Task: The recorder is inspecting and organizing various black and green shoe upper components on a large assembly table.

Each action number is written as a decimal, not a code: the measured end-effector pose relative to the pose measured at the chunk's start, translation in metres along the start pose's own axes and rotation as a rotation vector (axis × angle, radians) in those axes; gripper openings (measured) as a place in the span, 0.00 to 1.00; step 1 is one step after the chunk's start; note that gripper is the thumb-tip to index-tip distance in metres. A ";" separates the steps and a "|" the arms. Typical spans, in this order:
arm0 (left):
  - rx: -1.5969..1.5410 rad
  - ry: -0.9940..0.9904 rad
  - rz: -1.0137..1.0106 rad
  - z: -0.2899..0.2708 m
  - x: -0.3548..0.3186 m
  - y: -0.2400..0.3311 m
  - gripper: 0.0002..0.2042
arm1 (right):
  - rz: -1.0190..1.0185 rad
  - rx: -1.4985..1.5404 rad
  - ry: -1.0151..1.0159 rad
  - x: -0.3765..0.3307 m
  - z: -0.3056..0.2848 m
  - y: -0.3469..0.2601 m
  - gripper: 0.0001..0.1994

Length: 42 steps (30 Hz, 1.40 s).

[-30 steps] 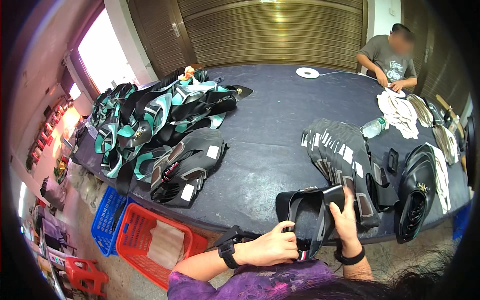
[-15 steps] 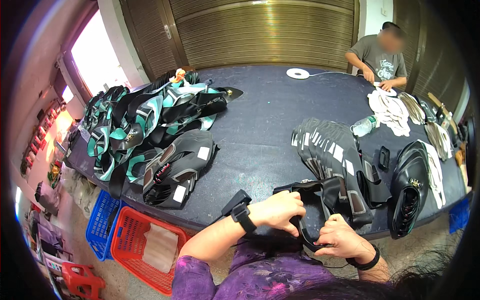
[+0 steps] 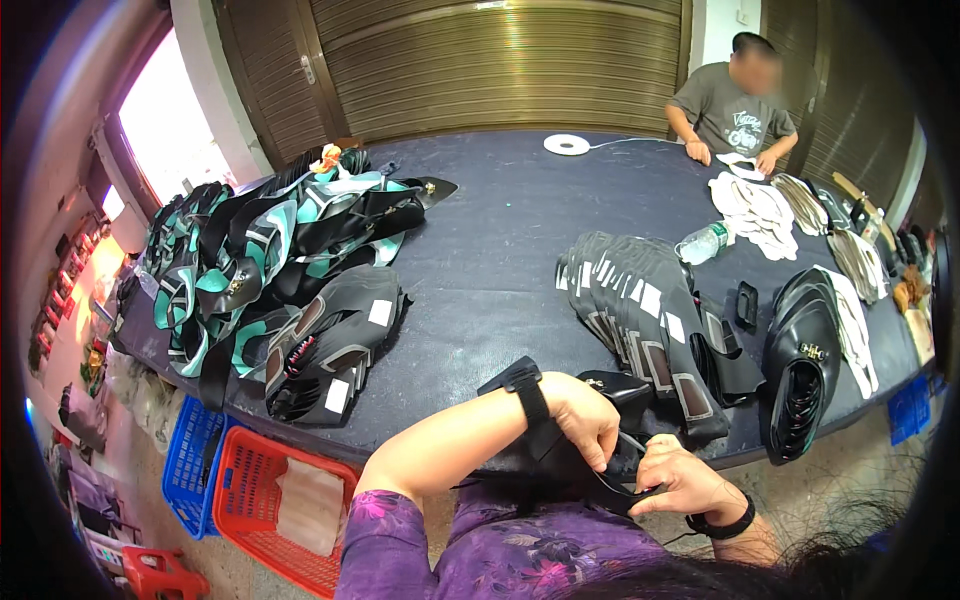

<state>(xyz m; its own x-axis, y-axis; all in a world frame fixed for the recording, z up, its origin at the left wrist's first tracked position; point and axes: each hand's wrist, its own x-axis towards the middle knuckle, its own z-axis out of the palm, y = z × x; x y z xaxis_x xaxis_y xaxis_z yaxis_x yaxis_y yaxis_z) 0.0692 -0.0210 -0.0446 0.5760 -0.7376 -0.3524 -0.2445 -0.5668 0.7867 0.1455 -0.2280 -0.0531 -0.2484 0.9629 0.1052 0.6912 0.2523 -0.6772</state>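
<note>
Black pc (image 3: 565,464) is pinched in L hand (image 3: 585,415) & R hand (image 3: 680,478), fingers closed. Prob. it's part-done; stacked pcs (image 3: 645,322) nearby are unheld.

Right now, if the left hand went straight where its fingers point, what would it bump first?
The left hand would likely meet the black piece just below it; whether they already touch is unclear.
</note>
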 end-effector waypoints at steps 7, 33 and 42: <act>-0.288 -0.333 -0.130 -0.008 0.027 -0.019 0.15 | -0.023 0.042 -0.014 0.000 0.009 0.000 0.14; -0.034 0.375 0.028 0.043 -0.008 -0.009 0.09 | 0.252 -0.016 0.361 -0.033 0.016 -0.006 0.14; 0.068 0.472 -0.044 0.057 -0.010 0.002 0.14 | 0.291 0.043 0.452 -0.041 0.021 -0.008 0.12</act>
<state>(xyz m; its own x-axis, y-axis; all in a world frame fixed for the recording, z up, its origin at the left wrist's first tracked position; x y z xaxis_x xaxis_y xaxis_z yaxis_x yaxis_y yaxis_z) 0.0189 -0.0356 -0.0686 0.8743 -0.4742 -0.1040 -0.2530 -0.6280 0.7360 0.1358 -0.2711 -0.0671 0.2725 0.9401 0.2046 0.6568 -0.0264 -0.7536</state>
